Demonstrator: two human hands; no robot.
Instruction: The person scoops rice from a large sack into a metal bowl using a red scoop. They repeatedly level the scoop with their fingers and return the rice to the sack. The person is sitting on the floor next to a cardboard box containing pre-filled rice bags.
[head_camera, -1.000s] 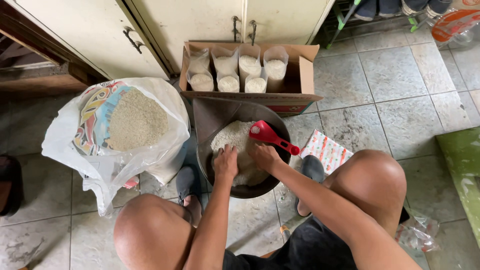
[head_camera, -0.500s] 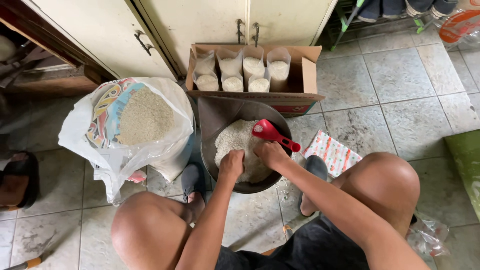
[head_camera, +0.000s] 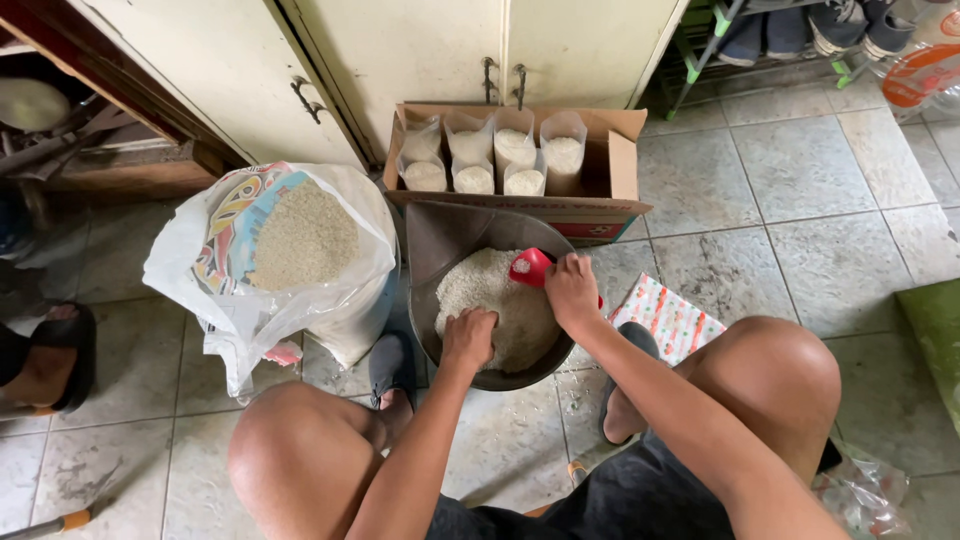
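Single view: head-worn camera, looking steeply down over the person's knees at the tiled floor. Left hand (head_camera: 468, 338) and right hand (head_camera: 571, 292) sit near frame centre, close range. Beyond the hands, frame top: cardboard box (head_camera: 620, 160) and cabinet doors (head_camera: 400, 50). No second view to overlap.

We crouch over a dark pan (head_camera: 440, 240) of white rice (head_camera: 490, 300) at the centre of the frame. Our left hand (head_camera: 468, 338) rests on the grain, and our right hand (head_camera: 572, 292) grips a red scoop (head_camera: 530, 267). At centre left stands an open sack (head_camera: 290, 250) of rice, and above the pan a cardboard box (head_camera: 620, 165) holds filled clear bags (head_camera: 495, 160)
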